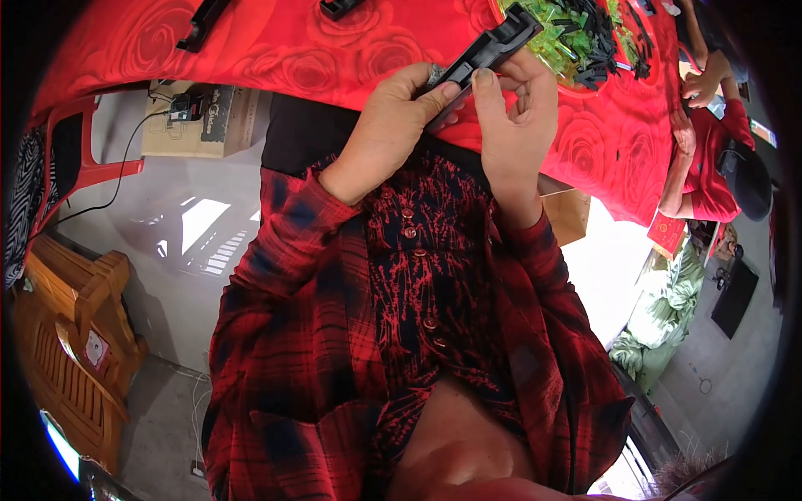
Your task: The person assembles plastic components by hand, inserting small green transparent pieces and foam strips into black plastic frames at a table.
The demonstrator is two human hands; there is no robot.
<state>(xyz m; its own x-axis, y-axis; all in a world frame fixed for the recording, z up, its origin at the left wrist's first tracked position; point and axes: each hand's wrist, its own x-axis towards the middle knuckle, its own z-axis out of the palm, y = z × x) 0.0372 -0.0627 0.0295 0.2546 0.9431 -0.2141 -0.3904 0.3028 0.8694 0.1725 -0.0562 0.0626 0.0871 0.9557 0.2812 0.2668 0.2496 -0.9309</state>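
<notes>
- Red cloth printed with roses [334, 67] covers the table across the top of the view, from eleven o'clock round to two o'clock, with pale floor showing below its edge.
- Both hands meet at about twelve o'clock, just in front of the table edge, on one long black plastic part [489, 52] that slants up toward one o'clock.
- Left hand [393, 121]: fingers curled around the lower end of the part, thumb pressed along its side, closed on it.
- Right hand [514, 113]: closed on the same part from the other side, thumb tip flat on its middle, fingers wrapped behind.
- At one o'clock, a heap of green plastic pieces [555, 42] mixed with small black parts [597, 46] lies on the cloth; whether a tray holds them I cannot tell, and there are too many to count.
- Two more black parts on the cloth: one long strip [200, 23] at eleven o'clock, one short piece [338, 8] near twelve.
- One cardboard box [196, 121] sits under the table at ten o'clock, with a cable running from it.
- Another person in red [710, 179] works at two o'clock, a hand [706, 83] raised by the table.
- One wooden chair [71, 351] stands at eight o'clock.
</notes>
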